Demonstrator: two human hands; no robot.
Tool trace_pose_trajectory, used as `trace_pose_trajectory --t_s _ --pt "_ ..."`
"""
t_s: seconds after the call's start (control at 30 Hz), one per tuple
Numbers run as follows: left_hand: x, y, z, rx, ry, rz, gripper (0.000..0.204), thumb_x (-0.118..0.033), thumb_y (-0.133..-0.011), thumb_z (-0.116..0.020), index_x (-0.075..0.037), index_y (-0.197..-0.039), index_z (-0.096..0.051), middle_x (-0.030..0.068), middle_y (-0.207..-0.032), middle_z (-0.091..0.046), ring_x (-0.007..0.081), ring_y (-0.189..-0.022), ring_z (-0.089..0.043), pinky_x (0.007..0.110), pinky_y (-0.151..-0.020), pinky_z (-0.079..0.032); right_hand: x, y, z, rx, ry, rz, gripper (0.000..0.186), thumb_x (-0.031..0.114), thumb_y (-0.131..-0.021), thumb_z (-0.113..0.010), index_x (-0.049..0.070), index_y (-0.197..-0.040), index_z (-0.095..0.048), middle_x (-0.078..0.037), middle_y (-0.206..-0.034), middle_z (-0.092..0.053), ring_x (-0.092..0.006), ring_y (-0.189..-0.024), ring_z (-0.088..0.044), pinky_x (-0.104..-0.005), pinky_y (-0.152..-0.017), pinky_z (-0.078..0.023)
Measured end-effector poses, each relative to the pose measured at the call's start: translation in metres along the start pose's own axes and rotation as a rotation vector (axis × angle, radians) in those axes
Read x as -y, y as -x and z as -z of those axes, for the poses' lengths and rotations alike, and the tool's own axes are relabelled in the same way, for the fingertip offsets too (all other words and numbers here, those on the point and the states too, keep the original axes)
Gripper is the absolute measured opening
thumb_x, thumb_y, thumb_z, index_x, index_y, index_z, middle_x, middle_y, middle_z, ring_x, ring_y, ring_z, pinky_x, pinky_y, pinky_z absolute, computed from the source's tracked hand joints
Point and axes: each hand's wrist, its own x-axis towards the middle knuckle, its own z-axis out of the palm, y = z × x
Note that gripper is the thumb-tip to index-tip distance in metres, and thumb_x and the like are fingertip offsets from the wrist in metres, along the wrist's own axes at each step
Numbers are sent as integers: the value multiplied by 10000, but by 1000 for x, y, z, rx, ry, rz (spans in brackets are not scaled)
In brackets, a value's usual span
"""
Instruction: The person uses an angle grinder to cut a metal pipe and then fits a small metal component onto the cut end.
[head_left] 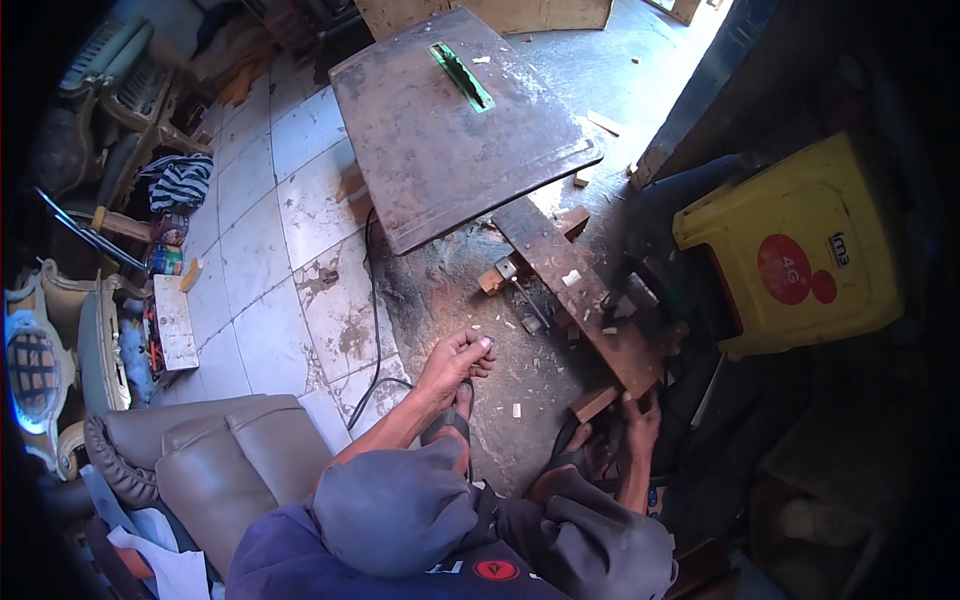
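My left hand (pixel 455 362) hovers over the dusty floor with its fingers curled in; I see nothing in it. It is just above my left foot in a sandal (pixel 450 428). My right hand (pixel 640 422) reaches down to the near end of a long dark wooden plank (pixel 580 300), fingers touching its underside; whether it grips anything is hidden. A small wood block (pixel 595 403) lies just left of that hand. My knees in grey trousers fill the lower middle.
A dark metal saw table (pixel 460 150) with a green slot insert (pixel 462 77) stands ahead. A yellow plastic stool (pixel 800 250) lies at right. A black cable (pixel 375 330) runs across the tiles. A grey cushioned seat (pixel 230 460) and clutter fill the left.
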Motion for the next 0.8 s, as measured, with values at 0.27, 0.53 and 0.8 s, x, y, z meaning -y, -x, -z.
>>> trace_pose_trajectory --t_s 0.27,0.53,0.8 --pt "-25 -11 -1 58 82 -126 212 -193 -1045 -669 0 -1132 -666 109 -1072 -729 182 -944 -720 302 -831 -592 -16 -57 35 -34 51 166 620 211 -998 -680 -55 -1516 -469 -209 -1470 -578 -278 -1361 -532 -370 -1158 -358" --pt "-26 -23 -19 155 171 -123 209 -205 -1026 -691 -28 -1135 -664 104 -1066 -740 208 -960 -726 360 -874 -578 -4 -48 23 -188 354 180 619 305 -1023 -657 -47 -1502 -483 -228 -1475 -586 -319 -1383 -548 -394 -1152 -391" --pt "-37 -22 -37 141 -17 -70 168 -179 -1014 -707 -42 -1098 -655 66 -997 -709 171 -866 -693 331 -798 -580 -30 -88 23 -352 246 304 468 269 -1013 -645 13 -1402 -602 -254 -1270 -686 -409 -1234 -643 -442 -1062 -469"
